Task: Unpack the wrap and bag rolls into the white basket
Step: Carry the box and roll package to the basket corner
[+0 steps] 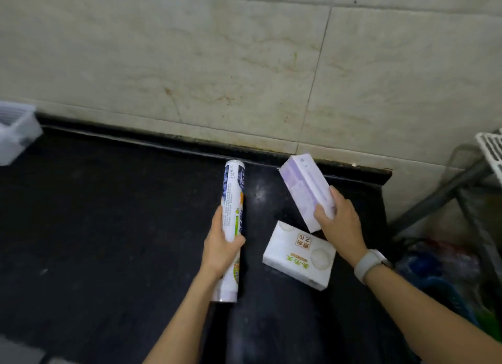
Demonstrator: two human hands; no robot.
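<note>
Left hand (221, 251) gripping one printed roll (232, 225), right hand (338, 222) clutching one lilac box (305, 187), one white pack (298, 257) lying between

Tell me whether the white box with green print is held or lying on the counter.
Lying flat on the black counter. The white box sits between both hands, and neither touches it.

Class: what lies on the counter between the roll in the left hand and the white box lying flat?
Nothing: in the head view, only bare black counter separates the printed roll from the white box.
</note>
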